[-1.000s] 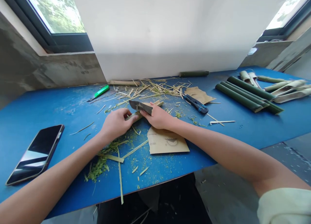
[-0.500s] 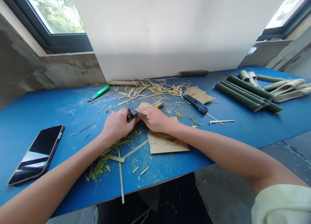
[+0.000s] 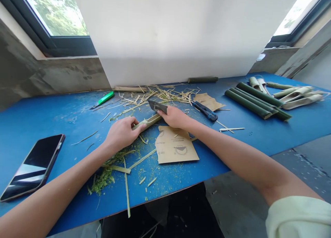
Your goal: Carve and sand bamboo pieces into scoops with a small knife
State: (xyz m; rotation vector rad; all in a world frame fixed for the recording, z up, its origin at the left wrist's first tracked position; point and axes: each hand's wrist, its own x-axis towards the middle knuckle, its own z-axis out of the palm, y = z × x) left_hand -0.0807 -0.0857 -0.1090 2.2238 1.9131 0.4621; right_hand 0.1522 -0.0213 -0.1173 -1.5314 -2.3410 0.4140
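My left hand (image 3: 122, 132) is closed round the near end of a pale bamboo piece (image 3: 148, 123), its thumb along the top. That piece lies slantwise low over the table, with a notch cut near its middle. In my right hand (image 3: 176, 117) is a dark, flat knife (image 3: 156, 106), its blade pointing up and left above the bamboo's far end; the fingers hide its grip. Just below the right hand lies a torn brown sandpaper sheet (image 3: 178, 146), printed side up. Green shavings (image 3: 102, 179) are heaped beside my left forearm.
A phone (image 3: 32, 165) lies at the left on the blue table (image 3: 85, 169). Behind my hands are a green-handled cutter (image 3: 105, 97), bamboo slivers (image 3: 165, 94) and a dark utility knife (image 3: 205, 110). Green bamboo lengths (image 3: 252, 102) and carved bamboo pieces (image 3: 297, 95) lie at the right.
My hands have moved apart. The right hand has lifted the knife up and away, showing its broad face. The bamboo piece and the sandpaper sheet are now more exposed.
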